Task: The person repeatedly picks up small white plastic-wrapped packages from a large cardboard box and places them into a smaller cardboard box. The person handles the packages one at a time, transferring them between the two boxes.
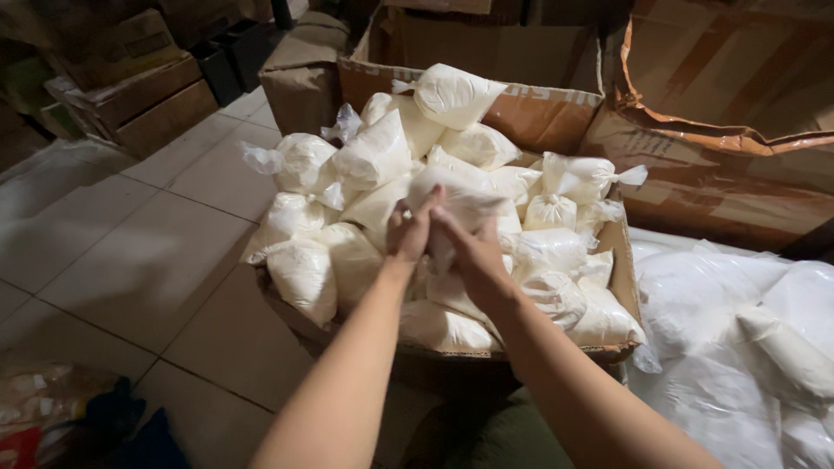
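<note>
Both my hands meet over a cardboard box [622, 260] heaped with several clear plastic bags of white powder [373, 156]. My left hand [408, 233] and my right hand [467, 245] grip the same bag of white powder [460, 195], which is blurred and held just above the pile. My left fingers pinch its lower end; my right fingers wrap its neck. Each bag in the box is knotted at the top.
A large white sack [738, 347] lies at the right. Brown cardboard boxes [721, 78] stand behind and to the right; more boxes [130, 87] sit at the far left. Tiled floor [130, 260] spreads left. A colourful wrapper [43, 408] lies bottom left.
</note>
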